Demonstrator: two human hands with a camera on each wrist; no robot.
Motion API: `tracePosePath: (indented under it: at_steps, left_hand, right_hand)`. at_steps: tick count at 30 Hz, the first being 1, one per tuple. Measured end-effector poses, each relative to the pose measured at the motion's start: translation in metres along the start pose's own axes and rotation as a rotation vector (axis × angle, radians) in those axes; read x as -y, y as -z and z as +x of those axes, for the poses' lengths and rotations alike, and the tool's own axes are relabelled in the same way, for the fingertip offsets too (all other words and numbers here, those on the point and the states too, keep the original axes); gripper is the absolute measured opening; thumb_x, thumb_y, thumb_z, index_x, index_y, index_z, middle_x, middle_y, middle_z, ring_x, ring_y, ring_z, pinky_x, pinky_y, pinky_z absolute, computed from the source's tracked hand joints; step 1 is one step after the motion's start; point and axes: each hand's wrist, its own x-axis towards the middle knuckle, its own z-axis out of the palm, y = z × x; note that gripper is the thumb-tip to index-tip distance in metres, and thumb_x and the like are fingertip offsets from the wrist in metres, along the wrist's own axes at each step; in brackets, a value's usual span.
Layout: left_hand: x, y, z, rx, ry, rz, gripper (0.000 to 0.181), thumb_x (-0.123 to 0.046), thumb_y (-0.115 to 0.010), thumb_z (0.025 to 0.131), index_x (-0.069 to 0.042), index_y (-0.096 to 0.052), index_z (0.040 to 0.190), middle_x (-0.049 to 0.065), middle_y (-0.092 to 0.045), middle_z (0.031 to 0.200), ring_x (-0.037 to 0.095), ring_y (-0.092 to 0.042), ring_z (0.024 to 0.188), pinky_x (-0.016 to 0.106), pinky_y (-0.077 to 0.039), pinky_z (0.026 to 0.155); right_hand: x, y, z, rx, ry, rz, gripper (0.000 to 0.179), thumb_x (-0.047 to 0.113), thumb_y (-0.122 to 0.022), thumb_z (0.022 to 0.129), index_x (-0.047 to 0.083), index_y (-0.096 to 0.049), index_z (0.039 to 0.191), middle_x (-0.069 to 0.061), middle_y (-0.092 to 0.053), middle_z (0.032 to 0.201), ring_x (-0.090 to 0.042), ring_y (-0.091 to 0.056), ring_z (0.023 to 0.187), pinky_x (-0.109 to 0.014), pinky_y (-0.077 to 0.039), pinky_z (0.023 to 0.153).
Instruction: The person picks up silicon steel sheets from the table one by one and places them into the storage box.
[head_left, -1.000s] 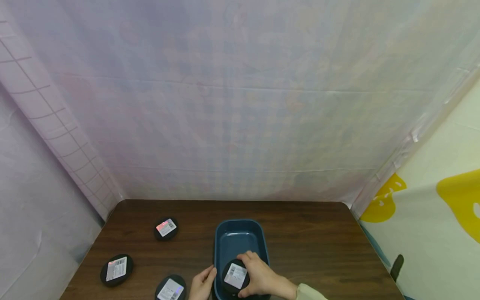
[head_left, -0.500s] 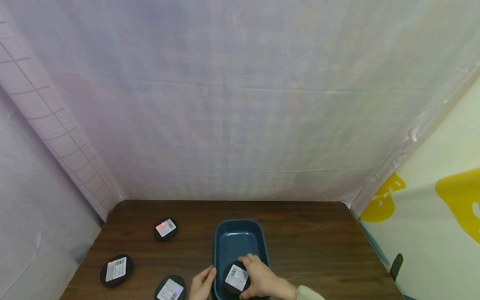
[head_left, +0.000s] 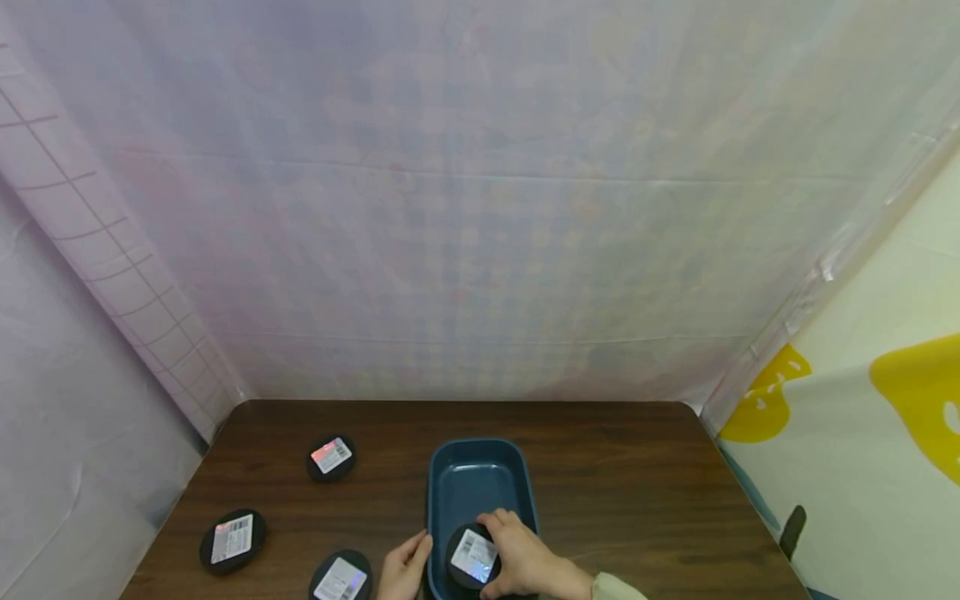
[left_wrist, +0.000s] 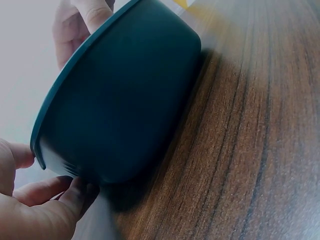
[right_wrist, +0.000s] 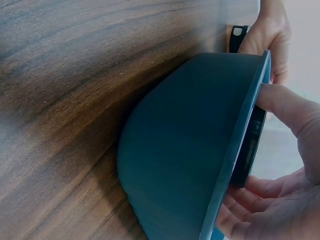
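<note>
A deep, dark blue rectangular basin point(head_left: 480, 483) stands on the wooden table. My left hand point(head_left: 405, 567) grips its left side, fingers at the rim and against the outer wall, as the left wrist view shows point(left_wrist: 45, 200). Over the basin's near end, my right hand point(head_left: 521, 554) holds a black round disc point(head_left: 472, 557) with a white barcode label facing up. In the right wrist view the disc's dark edge point(right_wrist: 250, 145) sits at rim level between thumb and fingers. What lies under the disc is hidden.
Three similar labelled black discs lie to the left: a far one point(head_left: 332, 458), a left one point(head_left: 232, 542) and a near one point(head_left: 341, 577) beside my left hand. A pale curtain point(head_left: 480, 250) hangs behind the table point(head_left: 637, 492).
My right hand and the black disc have shifted slightly toward me and to the right, and the glare on its label has changed. My left hand has stayed at the basin.
</note>
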Motion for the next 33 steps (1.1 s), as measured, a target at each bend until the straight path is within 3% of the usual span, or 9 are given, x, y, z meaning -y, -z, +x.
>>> tracePosePath:
  at_steps: [23,33]
  left_hand:
    - [-0.0030,0.0002,-0.0008,-0.017,-0.013,0.022,0.035,-0.013,-0.055,0.094,0.016,-0.059,0.112,0.028,-0.061,0.112,0.035,-0.058,0.104,0.024,-0.046,0.083]
    - [-0.0029,0.0015,0.0016,-0.014,-0.001,0.027,0.035,-0.013,-0.057,0.093,0.015,-0.059,0.113,0.027,-0.061,0.112,0.033,-0.058,0.104,0.025,-0.047,0.083]
  right_hand:
    - [-0.0038,-0.0078,-0.0042,-0.015,-0.044,0.076,0.088,0.032,-0.091,0.049,0.003,-0.051,0.123,-0.004,-0.056,0.106,-0.014,-0.050,0.095,-0.027,-0.047,0.081]
    - [-0.0060,-0.0076,-0.0068,-0.042,0.017,0.066,0.093,0.032,-0.092,0.048,-0.001,-0.050,0.125,-0.004,-0.056,0.104,-0.015,-0.051,0.096,-0.030,-0.047,0.083]
